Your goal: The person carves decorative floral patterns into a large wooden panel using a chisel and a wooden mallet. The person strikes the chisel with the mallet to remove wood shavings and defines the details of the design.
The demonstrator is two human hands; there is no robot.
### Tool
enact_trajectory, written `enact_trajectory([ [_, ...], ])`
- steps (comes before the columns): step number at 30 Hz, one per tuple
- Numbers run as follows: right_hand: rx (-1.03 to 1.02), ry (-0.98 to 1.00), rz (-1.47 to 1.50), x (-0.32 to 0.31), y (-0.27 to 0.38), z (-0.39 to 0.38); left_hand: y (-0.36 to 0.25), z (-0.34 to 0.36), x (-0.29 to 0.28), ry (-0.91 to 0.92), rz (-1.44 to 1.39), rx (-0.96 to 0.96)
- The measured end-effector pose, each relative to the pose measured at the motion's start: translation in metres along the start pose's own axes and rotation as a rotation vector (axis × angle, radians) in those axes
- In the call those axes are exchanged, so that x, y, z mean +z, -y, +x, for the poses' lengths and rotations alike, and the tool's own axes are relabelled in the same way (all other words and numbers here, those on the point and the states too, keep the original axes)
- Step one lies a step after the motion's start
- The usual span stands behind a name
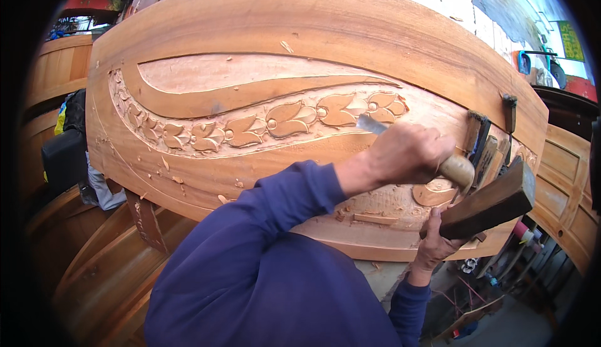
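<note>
My left hand (pixel 413 153) is closed around a chisel (pixel 457 170). Its rounded wooden handle sticks out toward the lower right, and its metal blade reaches left over the last carved flowers. Below it, my right hand (pixel 434 248) grips a dark, block-shaped wooden mallet (pixel 485 204), tilted up to the right, close to the chisel's handle end. Both are above a large wooden panel (pixel 263 18). A curved band of carved tulip-like flowers (pixel 291 118) runs across the panel under a long smooth leaf shape (pixel 206 103). Tool tips at the wood are partly hidden.
Several carving tools (pixel 479 139) lie at the panel's right, beside a dark-handled tool (pixel 510 112). Wood chips (pixel 166 163) are scattered over the panel. A black bag-like object (pixel 64 156) stands left; another panelled wooden piece (pixel 560 171) is at right.
</note>
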State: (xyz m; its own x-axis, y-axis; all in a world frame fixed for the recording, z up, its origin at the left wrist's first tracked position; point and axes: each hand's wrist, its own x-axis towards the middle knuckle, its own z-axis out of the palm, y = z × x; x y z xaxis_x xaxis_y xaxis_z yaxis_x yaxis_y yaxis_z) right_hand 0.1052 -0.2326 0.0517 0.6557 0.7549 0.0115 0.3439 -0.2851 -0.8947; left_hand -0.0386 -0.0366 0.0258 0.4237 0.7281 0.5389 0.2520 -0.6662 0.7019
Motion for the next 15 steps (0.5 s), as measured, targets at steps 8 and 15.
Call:
enact_trajectory([
  [8,-0.063,-0.038,-0.014,-0.002,0.02,0.016,0.02,0.014,0.012,0.008,0.077,-0.101],
  [15,-0.07,0.025,-0.06,0.002,0.021,0.037,0.02,0.014,0.006,-0.089,0.051,-0.105],
])
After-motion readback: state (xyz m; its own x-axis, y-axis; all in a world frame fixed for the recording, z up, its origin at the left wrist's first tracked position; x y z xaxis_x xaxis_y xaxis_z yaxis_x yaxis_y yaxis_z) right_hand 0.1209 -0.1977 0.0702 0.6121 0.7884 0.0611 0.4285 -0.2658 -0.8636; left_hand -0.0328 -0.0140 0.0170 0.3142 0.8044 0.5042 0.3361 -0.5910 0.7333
